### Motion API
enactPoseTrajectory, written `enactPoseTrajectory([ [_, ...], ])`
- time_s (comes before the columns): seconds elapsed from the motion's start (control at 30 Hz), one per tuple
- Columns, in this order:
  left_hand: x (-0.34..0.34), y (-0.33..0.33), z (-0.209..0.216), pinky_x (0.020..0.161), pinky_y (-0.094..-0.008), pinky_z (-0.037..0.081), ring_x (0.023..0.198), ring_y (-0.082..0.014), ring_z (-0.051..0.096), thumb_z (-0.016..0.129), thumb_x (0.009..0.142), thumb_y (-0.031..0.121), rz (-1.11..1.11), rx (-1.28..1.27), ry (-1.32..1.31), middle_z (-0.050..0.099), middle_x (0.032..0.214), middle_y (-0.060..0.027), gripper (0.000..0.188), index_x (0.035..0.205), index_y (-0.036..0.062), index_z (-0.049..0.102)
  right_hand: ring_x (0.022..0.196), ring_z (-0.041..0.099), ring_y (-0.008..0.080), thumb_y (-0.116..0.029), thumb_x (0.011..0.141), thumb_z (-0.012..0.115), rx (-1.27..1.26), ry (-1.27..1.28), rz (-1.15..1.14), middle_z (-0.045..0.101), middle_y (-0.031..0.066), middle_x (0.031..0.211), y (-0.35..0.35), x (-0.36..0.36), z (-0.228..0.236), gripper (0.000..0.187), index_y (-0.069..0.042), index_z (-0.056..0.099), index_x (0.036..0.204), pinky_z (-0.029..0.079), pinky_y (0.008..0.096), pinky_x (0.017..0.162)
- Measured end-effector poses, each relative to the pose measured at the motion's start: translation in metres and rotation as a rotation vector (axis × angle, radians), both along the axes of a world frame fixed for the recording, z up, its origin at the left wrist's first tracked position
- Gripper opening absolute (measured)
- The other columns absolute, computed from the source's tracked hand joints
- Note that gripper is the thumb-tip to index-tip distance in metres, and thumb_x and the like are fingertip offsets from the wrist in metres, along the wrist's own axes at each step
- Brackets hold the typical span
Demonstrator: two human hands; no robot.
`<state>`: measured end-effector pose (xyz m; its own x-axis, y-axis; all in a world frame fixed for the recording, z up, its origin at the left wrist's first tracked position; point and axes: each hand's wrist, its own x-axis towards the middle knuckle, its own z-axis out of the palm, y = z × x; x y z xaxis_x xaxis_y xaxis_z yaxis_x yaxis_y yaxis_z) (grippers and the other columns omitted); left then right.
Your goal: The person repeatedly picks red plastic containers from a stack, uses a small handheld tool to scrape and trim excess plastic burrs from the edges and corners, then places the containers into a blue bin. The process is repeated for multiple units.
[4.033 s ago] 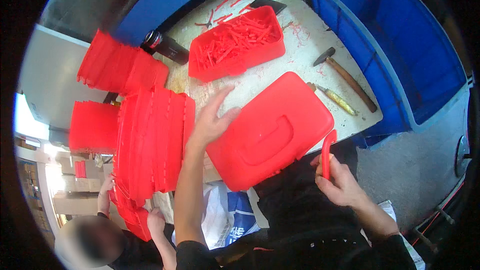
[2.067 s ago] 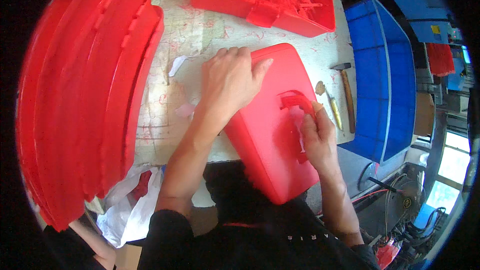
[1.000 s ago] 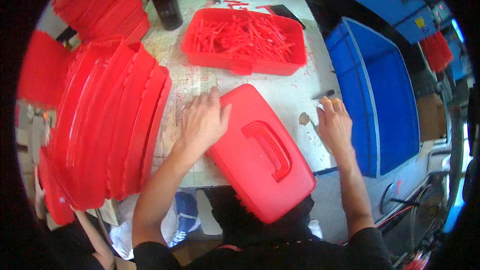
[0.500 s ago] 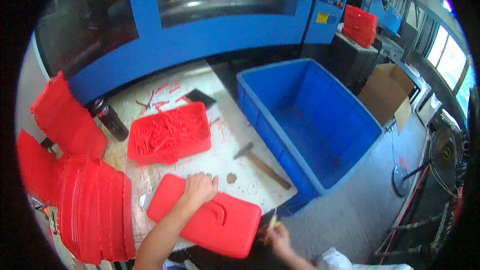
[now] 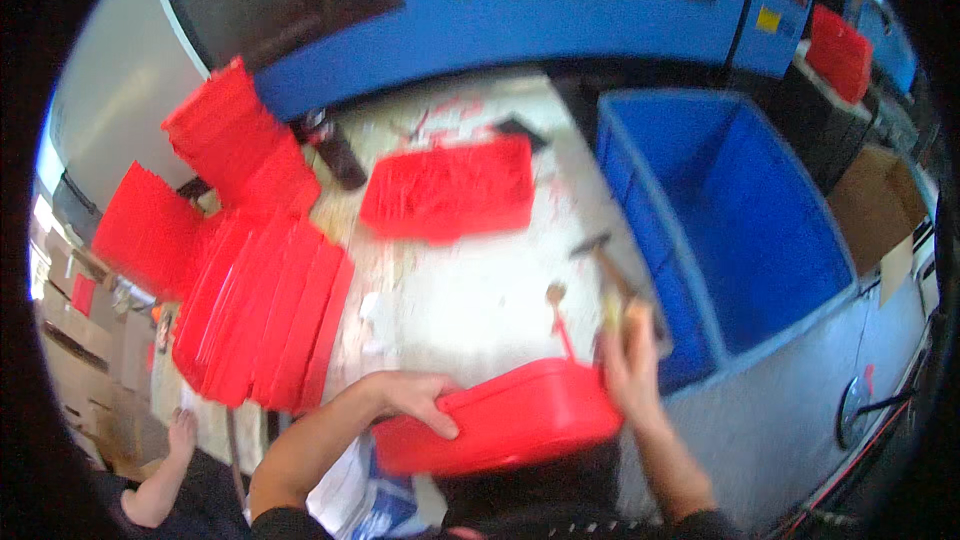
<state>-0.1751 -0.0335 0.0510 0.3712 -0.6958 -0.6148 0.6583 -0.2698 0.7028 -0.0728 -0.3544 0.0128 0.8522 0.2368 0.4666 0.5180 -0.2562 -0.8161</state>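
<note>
My left hand (image 5: 425, 404) grips the near left part of a red plastic box lid (image 5: 530, 420), thumb on top. The lid is tilted at the table's near edge, with its rounded side showing. My right hand (image 5: 632, 360) is closed at the lid's right end around a small yellow-handled knife (image 5: 612, 312); motion blurs it, and its blade cannot be made out. A thin red plastic strip (image 5: 565, 335) stands out from the lid's far edge; whether it is still attached is unclear. Beyond lies a hammer (image 5: 615, 268), close to my right fingers.
A red box of plastic scraps (image 5: 450, 230) sits on the white table (image 5: 450, 305). Nested red shells (image 5: 265, 305) stand left, near a dark bottle (image 5: 338, 155). A large blue bin (image 5: 715, 315) is right. At lower left, another person's hand (image 5: 182, 435) hangs near the table.
The lid has been turned and tilted, its handle face no longer showing. My left hand has shifted to its near edge; my right hand has risen with the knife to its right end. The view has swung left.
</note>
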Motion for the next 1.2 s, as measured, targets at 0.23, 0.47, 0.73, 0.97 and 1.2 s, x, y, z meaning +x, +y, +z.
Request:
enactPoseTrajectory([
  [0.23, -0.083, -0.003, 0.025, 0.086, -0.0324, 0.054, 0.094, -0.0177, 0.069, 0.074, 0.090, 0.024, 1.187, -0.030, -0.348, 0.072, 0.110, -0.0046, 0.040, 0.122, 0.0005, 0.066, 0.065, 0.047, 0.0062, -0.014, 0.105, 0.049, 0.571, 0.441, 0.336, 0.057, 0.0005, 0.083, 0.007, -0.009, 0.051, 0.022, -0.002, 0.056, 0.122, 0.038, 0.0209, 0.058],
  [0.47, -0.096, -0.034, -0.007, 0.108, -0.0433, 0.046, 0.127, -0.0264, 0.057, 0.066, 0.094, 0.046, 1.698, 0.104, -0.375, 0.055, 0.143, -0.0116, 0.071, 0.147, 0.0053, 0.043, 0.075, 0.065, 0.0234, -0.007, 0.100, 0.054, -0.185, 0.546, 0.558, 0.062, 0.0159, 0.086, 0.032, -0.071, 0.034, 0.022, -0.002, 0.055, 0.122, 0.052, 0.0338, 0.070],
  [0.73, -0.103, -0.054, 0.001, 0.099, -0.0392, 0.052, 0.113, -0.0236, 0.065, 0.065, 0.098, 0.029, 1.655, -0.108, -0.313, 0.063, 0.131, -0.0110, 0.049, 0.138, 0.0036, 0.052, 0.080, 0.067, 0.0372, -0.010, 0.095, 0.063, -0.305, 0.340, 0.454, 0.064, 0.0191, 0.090, 0.057, -0.082, 0.020, 0.014, -0.001, 0.064, 0.105, 0.054, 0.0430, 0.069],
  [0.97, -0.107, -0.051, -0.005, 0.108, -0.0418, 0.046, 0.125, -0.0257, 0.058, 0.060, 0.099, 0.042, 1.566, 0.015, -0.324, 0.055, 0.142, -0.0136, 0.063, 0.146, 0.0023, 0.043, 0.070, 0.066, 0.0380, -0.011, 0.095, 0.064, -0.297, 0.374, 0.424, 0.063, 0.0197, 0.076, 0.070, -0.078, 0.018, 0.011, -0.001, 0.062, 0.099, 0.052, 0.0418, 0.061],
  [1.2, -0.108, -0.052, -0.005, 0.109, -0.0429, 0.046, 0.126, -0.0263, 0.057, 0.061, 0.098, 0.043, 1.552, -0.004, -0.327, 0.055, 0.142, -0.0140, 0.066, 0.147, 0.0034, 0.041, 0.067, 0.066, 0.0364, -0.009, 0.093, 0.065, -0.422, 0.271, 0.381, 0.064, 0.0190, 0.075, 0.071, -0.080, 0.023, 0.011, -0.002, 0.065, 0.102, 0.052, 0.0422, 0.057],
])
